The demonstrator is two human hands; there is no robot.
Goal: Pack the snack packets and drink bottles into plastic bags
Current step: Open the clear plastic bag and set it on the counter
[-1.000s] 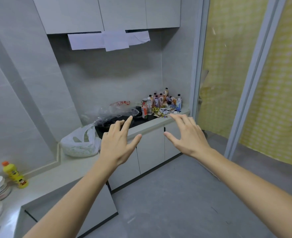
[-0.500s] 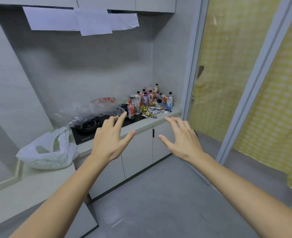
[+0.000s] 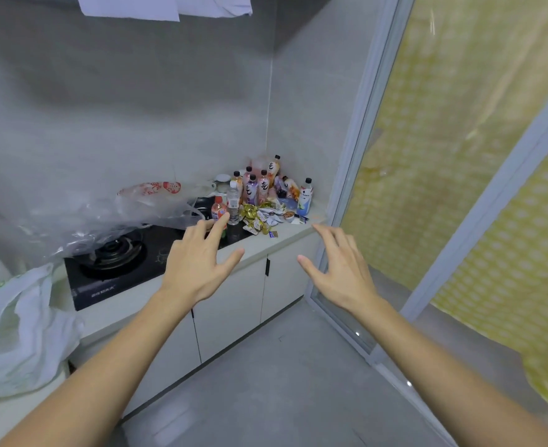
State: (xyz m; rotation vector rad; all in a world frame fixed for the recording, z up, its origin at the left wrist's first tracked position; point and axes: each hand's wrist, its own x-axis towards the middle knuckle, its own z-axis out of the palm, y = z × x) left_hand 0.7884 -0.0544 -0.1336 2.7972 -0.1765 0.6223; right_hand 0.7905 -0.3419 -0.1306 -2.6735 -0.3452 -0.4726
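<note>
Several drink bottles (image 3: pixel 258 188) stand in the far right corner of the counter, with a pile of small snack packets (image 3: pixel 266 216) in front of them. A clear plastic bag (image 3: pixel 111 217) lies crumpled over the black gas stove (image 3: pixel 114 262). A white plastic bag (image 3: pixel 17 333) sits on the counter at the left. My left hand (image 3: pixel 198 262) is stretched out with fingers spread, in front of the stove's right end. My right hand (image 3: pixel 340 269) is also spread, in front of the counter's right end. Both hold nothing.
A light counter (image 3: pixel 266 241) tops white cabinets (image 3: pixel 230 304). A glass sliding door frame (image 3: pixel 359 175) with yellow patterned covering stands to the right. Grey floor (image 3: pixel 266 382) lies below. Paper sheets (image 3: pixel 166 8) hang from above.
The view has moved closer to the stove and the corner with the bottles. Both hands stay spread and held out, now nearer the counter edge.
</note>
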